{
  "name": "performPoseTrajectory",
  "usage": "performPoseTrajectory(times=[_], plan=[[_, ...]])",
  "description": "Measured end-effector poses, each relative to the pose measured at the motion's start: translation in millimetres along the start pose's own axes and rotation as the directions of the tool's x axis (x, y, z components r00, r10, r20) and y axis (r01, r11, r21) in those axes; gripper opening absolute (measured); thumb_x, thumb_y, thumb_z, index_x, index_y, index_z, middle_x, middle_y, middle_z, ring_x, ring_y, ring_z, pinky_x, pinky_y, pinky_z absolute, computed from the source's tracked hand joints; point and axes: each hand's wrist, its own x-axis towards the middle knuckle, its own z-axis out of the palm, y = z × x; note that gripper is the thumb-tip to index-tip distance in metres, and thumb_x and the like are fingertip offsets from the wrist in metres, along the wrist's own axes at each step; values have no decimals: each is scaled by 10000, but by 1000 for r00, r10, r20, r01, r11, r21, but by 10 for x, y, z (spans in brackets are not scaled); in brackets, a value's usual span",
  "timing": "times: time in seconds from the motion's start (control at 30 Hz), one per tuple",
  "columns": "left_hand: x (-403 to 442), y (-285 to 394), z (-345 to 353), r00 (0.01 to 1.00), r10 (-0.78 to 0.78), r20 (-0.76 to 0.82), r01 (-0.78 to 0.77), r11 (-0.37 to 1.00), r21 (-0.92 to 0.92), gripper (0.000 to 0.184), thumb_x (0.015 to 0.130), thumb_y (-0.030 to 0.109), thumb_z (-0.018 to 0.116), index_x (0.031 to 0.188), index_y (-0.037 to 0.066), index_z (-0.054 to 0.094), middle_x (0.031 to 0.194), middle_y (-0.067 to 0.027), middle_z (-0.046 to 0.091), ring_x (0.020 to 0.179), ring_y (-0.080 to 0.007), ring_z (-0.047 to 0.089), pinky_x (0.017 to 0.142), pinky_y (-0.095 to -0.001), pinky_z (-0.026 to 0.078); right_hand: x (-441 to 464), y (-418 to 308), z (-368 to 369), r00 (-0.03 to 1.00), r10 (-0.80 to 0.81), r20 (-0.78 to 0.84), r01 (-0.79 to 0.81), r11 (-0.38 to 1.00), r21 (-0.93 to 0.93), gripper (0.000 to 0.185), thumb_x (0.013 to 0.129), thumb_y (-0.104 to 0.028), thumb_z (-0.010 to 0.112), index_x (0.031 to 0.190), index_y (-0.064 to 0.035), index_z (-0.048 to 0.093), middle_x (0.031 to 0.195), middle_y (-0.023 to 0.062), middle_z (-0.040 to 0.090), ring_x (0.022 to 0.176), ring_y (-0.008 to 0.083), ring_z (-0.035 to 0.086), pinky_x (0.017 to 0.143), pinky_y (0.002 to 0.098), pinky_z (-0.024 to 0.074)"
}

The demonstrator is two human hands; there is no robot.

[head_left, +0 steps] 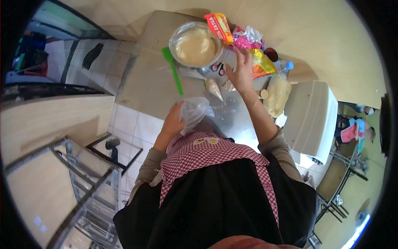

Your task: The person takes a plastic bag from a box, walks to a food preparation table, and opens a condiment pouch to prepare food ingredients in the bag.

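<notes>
A green spatula [173, 71] of smooth plastic is being shown against a glossy metal tabletop [143, 62], with a checked cloth apron [215, 149] and a filmy, crinkled plastic bag [194, 112] being seen nearby.

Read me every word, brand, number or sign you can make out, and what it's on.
"% EXTRA": red-and-yellow plastic packet; the number before it and the remaining print are unclear.
Too blurred to read: crumpled pink packet, yellow-and-orange plastic packet.
No other legible text.
</notes>
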Motion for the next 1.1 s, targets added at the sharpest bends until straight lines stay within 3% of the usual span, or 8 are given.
performPoseTrajectory(times=[0.17, 0.23, 0.3, 0.33, 0.43, 0.9, 1.03, 1.1], plan=[[518, -210, -297, 943, 53, 327, -23, 995, -96, 662, 746, 36, 588, 1375, 41, 381, 1297, -210, 464, 1210, -351, 451, 1044, -379, 352, 634, 347, 617, 972, 144, 188, -62, 921, -386, 667, 797, -134, 619, 1390, -50, 324, 1368, 252, 354, 1237, 411, 398, 975, 428, 425], [644, -296, -355, 928, 119, 353, -88, 991, -104, 644, 754, 39, 571, 1371, 53, 386, 1277, -215, 473, 1192, -361, 459, 1030, -381, 368, 805, 414, 737, 967, 177, 184, -75, 885, -459, 589, 844, -135, 555, 1386, -52, 341, 1281, 232, 472, 1161, 386, 493, 896, 416, 478], [752, -349, -362, 915, 192, 355, -161, 980, -115, 628, 762, 42, 554, 1368, 66, 392, 1258, -220, 483, 1175, -372, 468, 1015, -383, 384, 1018, 420, 699, 857, 379, 349, -258, 902, -346, 429, 883, -172, 522, 1287, -40, 467, 1047, 217, 620, 955, 361, 618, 761, 433, 520], [810, -372, -384, 903, 197, 382, -159, 979, -129, 627, 764, 46, 559, 1368, 73, 395, 1243, -216, 491, 1157, -368, 479, 1001, -386, 392, 1050, 561, 781, 922, 346, 175, -306, 926, -220, 288, 899, -248, 532, 1059, -24, 618, 798, 217, 643, 761, 375, 643, 652, 458, 502], [921, -415, -426, 872, 201, 446, -146, 977, -155, 630, 765, 50, 566, 1370, 81, 394, 1219, -211, 502, 1129, -361, 494, 977, -394, 405, 1186, 913, 870, 877, 480, 31, -478, 876, -61, 325, 896, -319, 557, 919, -15, 667, 681, 238, 594, 669, 362, 634, 580, 431, 462], [1042, -275, -412, 849, 227, 477, -181, 973, -140, 674, 763, 46, 576, 1398, 103, 358, 1251, -231, 475, 1154, -396, 473, 996, -414, 394, 2082, 826, 479, 965, 250, 76, -245, 967, -77, 307, 865, -348, 583, 989, -85, 679, 796, 196, 650, 752, 335, 649, 661, 393, 502], [982, -239, -411, 907, 203, 369, -186, 979, -81, 692, 762, 83, 617, 1401, 120, 354, 1284, -238, 459, 1189, -405, 449, 1015, -425, 380, 1986, 364, -217, 941, 291, 175, -330, 906, 264, 243, 871, -64, 582, 1097, 24, 594, 885, 112, 671, 838, 169, 643, 740, 295, 506], [968, -247, -414, 917, 176, 357, -162, 984, -71, 701, 759, 97, 634, 1401, 124, 354, 1294, -238, 454, 1195, -407, 444, 1020, -428, 376, 1892, 100, -498, 971, 236, 35, -232, 896, 379, 158, 920, -27, 511, 956, 47, 645, 783, 61, 659, 761, 106, 609, 674, 237, 484]])
